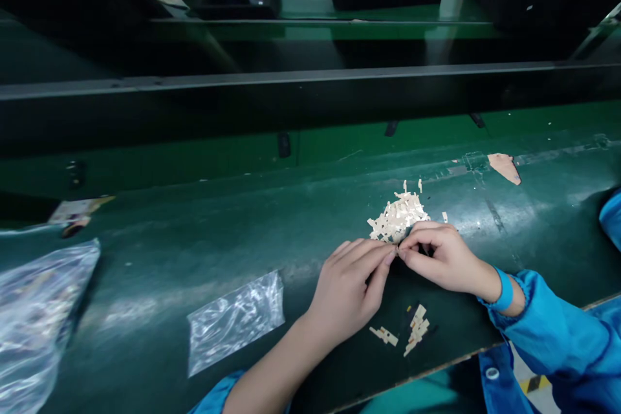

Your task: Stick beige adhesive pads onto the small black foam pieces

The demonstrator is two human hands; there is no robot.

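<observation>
- Tip to tip — left hand point(345, 281) and right hand point(444, 257) meet at the near side of the pale pile point(398, 217) on the worktop point(160, 233).
- Each grip is pinched together; what lies between is too small to tell.
- Light pressure serves best — hands steady, clear of the loose pieces point(416, 330) below.

The worktable point(160, 220) is dark green, streaked with whitish glare; the heap of small flat pieces point(398, 215) is cream. The sleeve point(553, 323) is bright blue, the wristband point(505, 291) a lighter blue (nearly turquoise). The clear plastic bag point(237, 323) glints silvery, the scrap point(504, 167) is pinkish tan, and the floor tape point(535, 383) is striped yellow and black.
</observation>
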